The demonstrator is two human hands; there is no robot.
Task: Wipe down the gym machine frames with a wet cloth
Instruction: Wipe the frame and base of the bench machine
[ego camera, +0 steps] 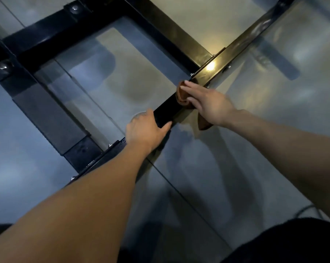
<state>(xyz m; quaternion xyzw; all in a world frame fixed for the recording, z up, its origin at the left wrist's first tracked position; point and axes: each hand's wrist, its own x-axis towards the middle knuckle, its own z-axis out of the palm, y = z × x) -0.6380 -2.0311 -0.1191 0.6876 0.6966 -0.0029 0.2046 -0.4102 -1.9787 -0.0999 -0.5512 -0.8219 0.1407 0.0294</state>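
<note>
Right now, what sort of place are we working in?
Probably a gym floor. Black steel bars bolted into a frame sit low over glossy floor tiles. The right hand presses a brown cloth on one bar; the left hand grips it.

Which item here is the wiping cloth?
Find the long black metal frame bar running diagonally over the grey floor. The brown folded cloth lies draped over it under the right hand, the only soft, brown item there.
</note>
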